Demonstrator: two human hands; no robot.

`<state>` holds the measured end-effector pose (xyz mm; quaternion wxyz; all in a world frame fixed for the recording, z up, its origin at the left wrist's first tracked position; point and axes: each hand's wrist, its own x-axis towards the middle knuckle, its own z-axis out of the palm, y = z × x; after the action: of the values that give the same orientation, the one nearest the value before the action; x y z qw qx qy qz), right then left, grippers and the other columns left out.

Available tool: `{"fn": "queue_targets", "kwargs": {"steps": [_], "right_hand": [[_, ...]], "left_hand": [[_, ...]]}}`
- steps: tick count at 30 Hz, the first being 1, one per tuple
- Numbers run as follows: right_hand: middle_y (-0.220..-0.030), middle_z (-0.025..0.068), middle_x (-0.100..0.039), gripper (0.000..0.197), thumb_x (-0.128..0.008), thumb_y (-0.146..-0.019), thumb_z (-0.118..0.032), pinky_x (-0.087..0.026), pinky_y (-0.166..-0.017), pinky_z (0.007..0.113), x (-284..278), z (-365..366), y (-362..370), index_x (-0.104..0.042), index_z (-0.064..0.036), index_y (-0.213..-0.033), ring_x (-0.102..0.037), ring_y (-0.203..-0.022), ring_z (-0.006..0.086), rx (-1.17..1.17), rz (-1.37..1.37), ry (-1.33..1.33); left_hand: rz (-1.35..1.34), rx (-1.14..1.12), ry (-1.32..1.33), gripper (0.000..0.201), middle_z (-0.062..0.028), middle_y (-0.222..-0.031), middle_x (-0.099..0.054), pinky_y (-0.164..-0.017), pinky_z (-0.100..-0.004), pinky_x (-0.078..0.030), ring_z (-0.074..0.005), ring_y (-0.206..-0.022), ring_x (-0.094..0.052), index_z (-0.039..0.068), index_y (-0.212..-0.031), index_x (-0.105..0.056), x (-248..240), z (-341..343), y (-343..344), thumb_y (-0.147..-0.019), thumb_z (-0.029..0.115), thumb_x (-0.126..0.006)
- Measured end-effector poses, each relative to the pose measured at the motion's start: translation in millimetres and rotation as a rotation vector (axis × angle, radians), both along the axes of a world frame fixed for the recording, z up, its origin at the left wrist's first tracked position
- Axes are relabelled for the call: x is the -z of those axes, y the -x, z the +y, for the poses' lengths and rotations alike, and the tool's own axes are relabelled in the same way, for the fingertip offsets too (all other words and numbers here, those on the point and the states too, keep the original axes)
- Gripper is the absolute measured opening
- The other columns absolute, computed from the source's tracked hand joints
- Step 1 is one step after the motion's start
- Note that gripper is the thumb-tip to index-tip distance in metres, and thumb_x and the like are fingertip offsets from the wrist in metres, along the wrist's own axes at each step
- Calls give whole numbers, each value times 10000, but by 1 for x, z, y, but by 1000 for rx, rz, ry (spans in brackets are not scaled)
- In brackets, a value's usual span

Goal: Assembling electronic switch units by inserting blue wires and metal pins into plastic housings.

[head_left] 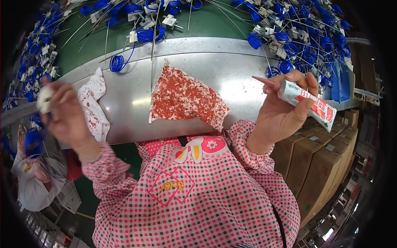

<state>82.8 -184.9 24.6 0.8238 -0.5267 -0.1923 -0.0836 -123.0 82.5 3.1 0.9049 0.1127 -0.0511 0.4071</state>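
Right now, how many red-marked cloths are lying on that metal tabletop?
2. The mostly red cloth lies around the middle of the metal tabletop; the white, red-spotted cloth lies to its left, near the left hand. Another could be hidden underneath.

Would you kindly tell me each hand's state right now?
Left hand: closed, holding a blurred white component.
Right hand: closed, holding a white-and-red squeeze tube.

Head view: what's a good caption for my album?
Left hand with a white part, right hand with a tube.
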Motion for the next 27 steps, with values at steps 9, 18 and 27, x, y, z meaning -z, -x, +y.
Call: {"fn": "queue_targets", "kwargs": {"steps": [9, 18, 27], "right_hand": [[-881, 191, -490, 310, -499, -848, -268, -471, -450, 290, -3, 12, 14, -336, -72, -1025, -517, -563, 209, -169, -213, -314], [-706, 40, -378, 284, -430, -862, -246, -230, -490, 266, -18, 25, 47, -431, -1, -1006, -278, -515, 100, -297, -368, -398], [-716, 18, -405, 249, -390, -875, -284, -262, -441, 253, -16, 36, 54, -355, -56, -780, -287, -471, 99, -81, -450, -327]], "left_hand": [[-237, 756, 504, 493, -119, -1152, -362, -792, -283, -417, -176, -869, -438, 95, -1234, -363, 33, -144, -88, -823, 286, -557], [13, 892, 192, 568, -90, -1062, -367, -601, -226, -391, -133, -691, -455, 143, -1215, -344, 10, -182, -86, -773, 378, -613], [45, 855, 94, 597, -138, -1078, -363, -528, -213, -410, -173, -702, -478, 111, -1212, -328, 7, -182, -82, -770, 407, -600]]}}
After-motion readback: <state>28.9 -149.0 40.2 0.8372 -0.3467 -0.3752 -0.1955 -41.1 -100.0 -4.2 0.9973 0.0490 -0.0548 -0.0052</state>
